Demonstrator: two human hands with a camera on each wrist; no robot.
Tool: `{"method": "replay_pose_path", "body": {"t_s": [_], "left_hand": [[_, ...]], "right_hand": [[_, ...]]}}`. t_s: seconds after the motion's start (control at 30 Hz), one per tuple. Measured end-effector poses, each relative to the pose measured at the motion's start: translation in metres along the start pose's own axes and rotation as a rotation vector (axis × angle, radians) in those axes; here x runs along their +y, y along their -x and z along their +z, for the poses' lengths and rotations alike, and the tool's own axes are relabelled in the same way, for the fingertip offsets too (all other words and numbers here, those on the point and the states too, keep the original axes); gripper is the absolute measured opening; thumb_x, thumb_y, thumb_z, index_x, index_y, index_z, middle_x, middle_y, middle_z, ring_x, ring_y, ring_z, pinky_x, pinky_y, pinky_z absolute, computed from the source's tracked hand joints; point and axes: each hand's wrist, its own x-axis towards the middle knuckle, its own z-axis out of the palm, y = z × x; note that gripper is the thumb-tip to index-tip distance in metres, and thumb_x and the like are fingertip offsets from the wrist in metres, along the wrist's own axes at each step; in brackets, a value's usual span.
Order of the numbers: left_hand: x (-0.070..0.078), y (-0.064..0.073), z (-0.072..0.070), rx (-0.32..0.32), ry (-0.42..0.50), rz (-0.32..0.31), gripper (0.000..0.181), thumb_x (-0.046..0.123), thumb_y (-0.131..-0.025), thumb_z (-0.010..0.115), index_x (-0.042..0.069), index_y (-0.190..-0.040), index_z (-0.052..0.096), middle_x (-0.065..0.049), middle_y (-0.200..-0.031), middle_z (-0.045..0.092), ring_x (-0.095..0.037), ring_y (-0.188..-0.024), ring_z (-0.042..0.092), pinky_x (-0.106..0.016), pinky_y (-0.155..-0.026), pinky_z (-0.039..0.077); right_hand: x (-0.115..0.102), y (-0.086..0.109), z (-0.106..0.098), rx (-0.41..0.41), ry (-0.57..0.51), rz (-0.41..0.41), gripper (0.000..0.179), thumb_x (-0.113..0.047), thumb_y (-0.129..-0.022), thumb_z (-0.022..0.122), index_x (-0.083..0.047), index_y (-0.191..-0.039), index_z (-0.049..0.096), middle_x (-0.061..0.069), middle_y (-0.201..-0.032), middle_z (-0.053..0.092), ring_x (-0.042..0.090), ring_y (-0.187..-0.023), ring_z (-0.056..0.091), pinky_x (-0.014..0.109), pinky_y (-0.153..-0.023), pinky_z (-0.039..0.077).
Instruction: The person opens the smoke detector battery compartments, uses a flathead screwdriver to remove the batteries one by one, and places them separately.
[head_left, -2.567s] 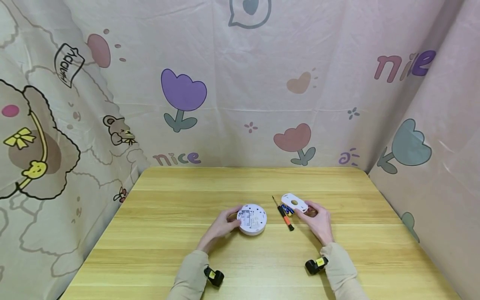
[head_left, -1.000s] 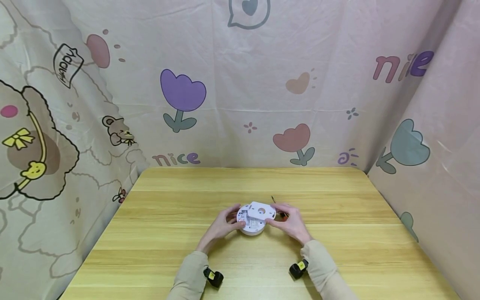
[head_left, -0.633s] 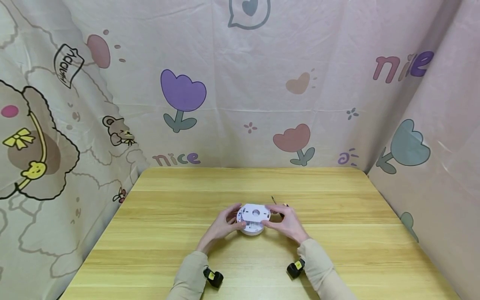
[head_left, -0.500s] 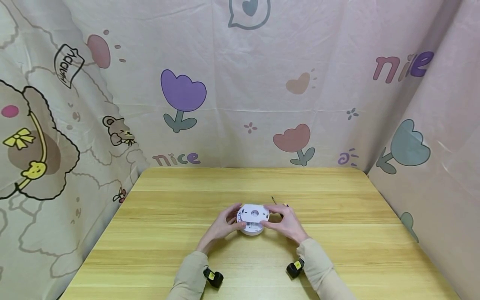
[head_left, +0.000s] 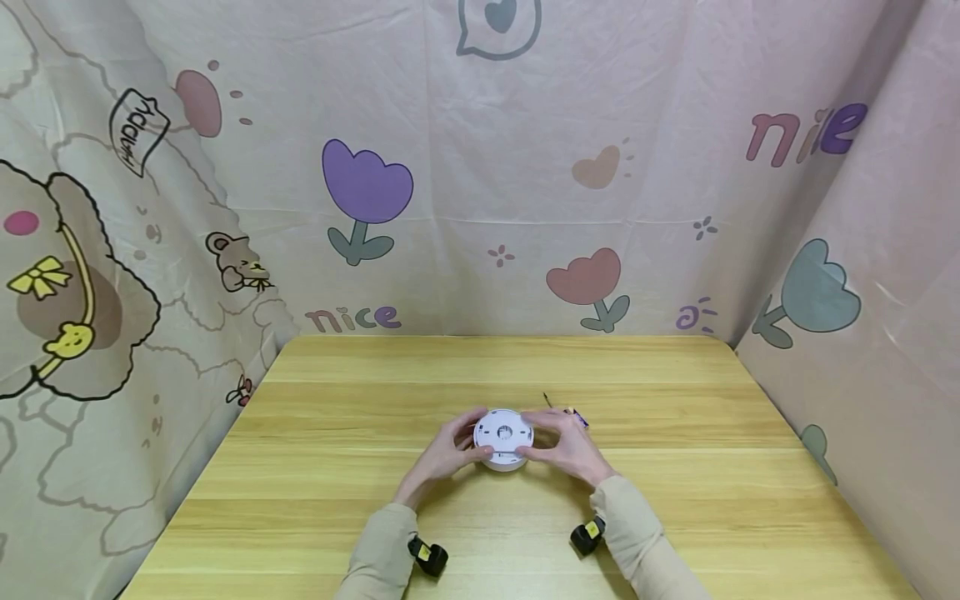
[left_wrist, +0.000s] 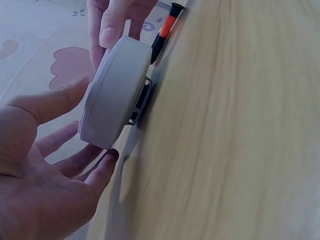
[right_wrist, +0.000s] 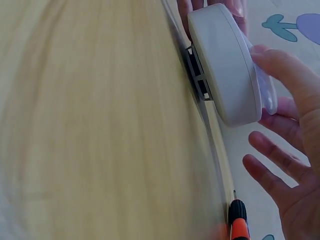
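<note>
A round white smoke alarm [head_left: 507, 466] lies with its labelled back upward on the table, its vented dome facing down. My left hand [head_left: 447, 454] grips its left rim, thumb on the upper edge and fingers at the side. Over the back sits a white mounting plate [head_left: 489, 438] with a hole in the middle. My right hand [head_left: 567, 450] pinches that plate at its right end between thumb and fingers. In the right wrist view the plate [right_wrist: 270, 95] stands slightly tilted off the alarm [right_wrist: 225, 65]. Whether it is latched cannot be seen.
Behind my right hand lie a screwdriver [head_left: 547, 399], mostly hidden, and blue batteries [head_left: 581, 419]. The screwdriver's orange and black handle [left_wrist: 169, 26] shows in the left wrist view. The wooden table [head_left: 360, 392] ends at a patterned curtain [head_left: 465, 275].
My right hand has brought the mounting plate from beside the screwdriver leftward onto the alarm's back, and it has slid further left into line with it. My left hand stays at the rim.
</note>
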Motion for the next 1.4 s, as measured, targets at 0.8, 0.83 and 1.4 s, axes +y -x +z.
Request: {"method": "replay_pose_path", "body": {"t_s": [0.8, 0.83, 1.4], "left_hand": [[0.017, 0.005, 0.003, 0.014, 0.023, -0.017, 0.065, 0.006, -0.076, 0.067, -0.001, -0.132, 0.035, -0.021, -0.138, 0.036, -0.040, -0.125, 0.037, -0.050, -0.106, 0.030], [0.019, 0.006, 0.003, 0.012, 0.029, -0.018, 0.065, 0.005, -0.076, 0.067, -0.002, -0.132, 0.035, -0.022, -0.138, 0.035, -0.040, -0.125, 0.036, -0.050, -0.106, 0.030], [0.000, 0.000, 0.002, 0.023, 0.039, -0.042, 0.067, 0.016, -0.074, 0.072, 0.005, -0.130, 0.038, -0.014, -0.137, 0.039, -0.032, -0.125, 0.040, -0.041, -0.105, 0.036]], "right_hand": [[-0.004, 0.002, 0.002, -0.180, -0.304, 0.175, 0.062, -0.026, -0.074, 0.071, -0.013, -0.130, 0.045, 0.012, -0.128, 0.052, 0.028, -0.106, 0.057, 0.044, -0.093, 0.046], [-0.007, 0.002, 0.000, -0.186, -0.323, 0.171, 0.062, -0.023, -0.075, 0.070, -0.010, -0.130, 0.044, 0.014, -0.129, 0.051, 0.030, -0.107, 0.057, 0.045, -0.093, 0.046], [-0.020, 0.000, -0.008, -0.249, -0.398, 0.195, 0.064, -0.018, -0.079, 0.067, -0.003, -0.133, 0.038, 0.015, -0.124, 0.054, 0.029, -0.109, 0.056, 0.042, -0.093, 0.046]]}}
